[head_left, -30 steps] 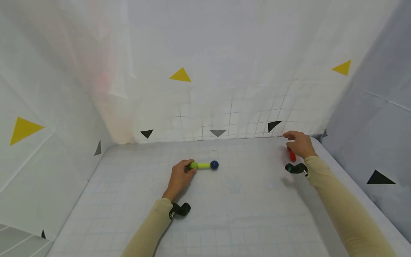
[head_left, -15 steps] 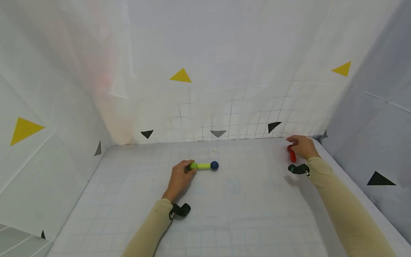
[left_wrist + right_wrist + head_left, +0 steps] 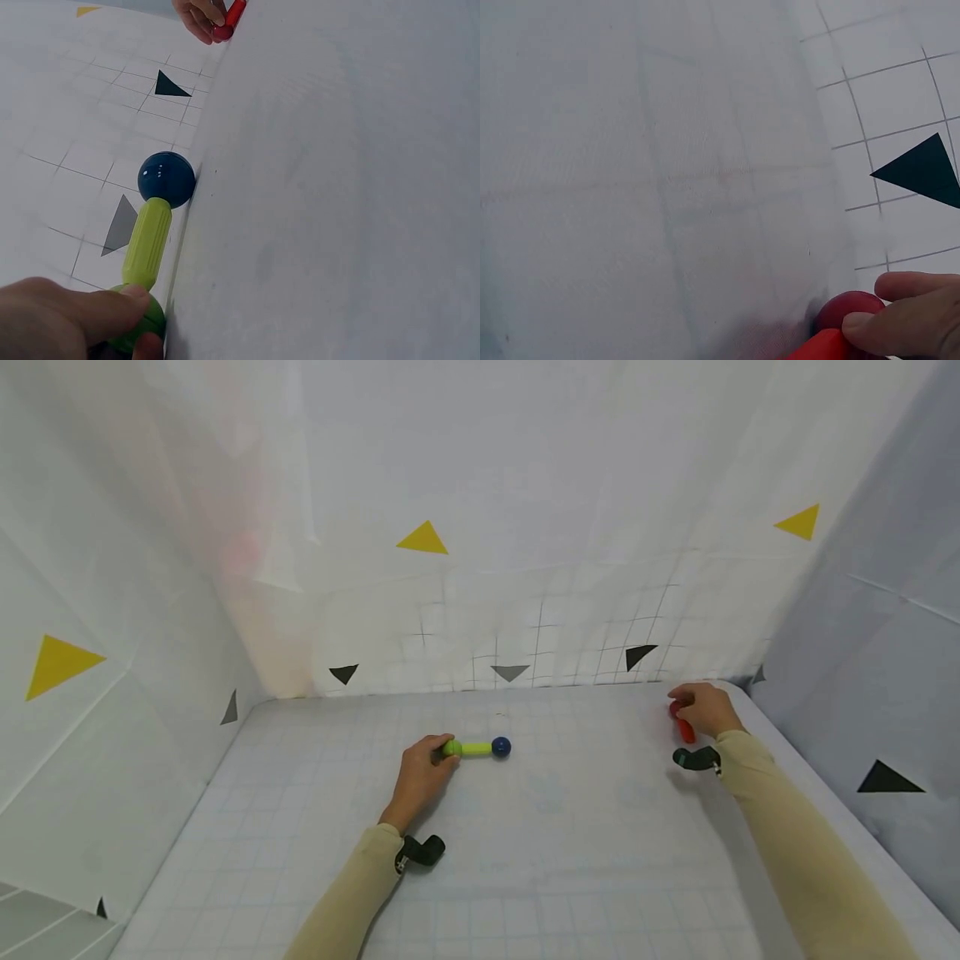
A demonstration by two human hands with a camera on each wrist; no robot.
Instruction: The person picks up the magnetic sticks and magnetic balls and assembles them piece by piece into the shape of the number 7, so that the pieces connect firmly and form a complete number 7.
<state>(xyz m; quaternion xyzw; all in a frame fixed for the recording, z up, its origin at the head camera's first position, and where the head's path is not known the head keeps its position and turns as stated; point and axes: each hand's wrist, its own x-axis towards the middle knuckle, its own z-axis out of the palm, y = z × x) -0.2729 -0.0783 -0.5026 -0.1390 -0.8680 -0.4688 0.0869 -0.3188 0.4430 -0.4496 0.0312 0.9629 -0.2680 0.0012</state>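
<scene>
My left hand (image 3: 420, 777) pinches a light green ball (image 3: 452, 747) at the table's middle. From that ball a lime green ribbed rod (image 3: 147, 244) runs to a dark blue ball (image 3: 166, 179); the three are joined in a line. At the far right, the thumb and fingers of my right hand (image 3: 708, 708) grip a red ball (image 3: 851, 306). A bright red rod (image 3: 686, 732) meets this ball and points back toward me. The right wrist view cuts off most of the red rod, and the left fingers partly cover the green ball.
A white table (image 3: 570, 827) with faint grid lines lies under both hands. White sheet walls stand behind and at both sides, with yellow triangles (image 3: 423, 537) and dark triangles (image 3: 890, 777) on them. The right hand is close to the back wall (image 3: 525, 610).
My right hand has come down and slightly toward me onto the red ball, and its fingers have closed on it. The red rod has tilted slightly. The left hand has stayed still.
</scene>
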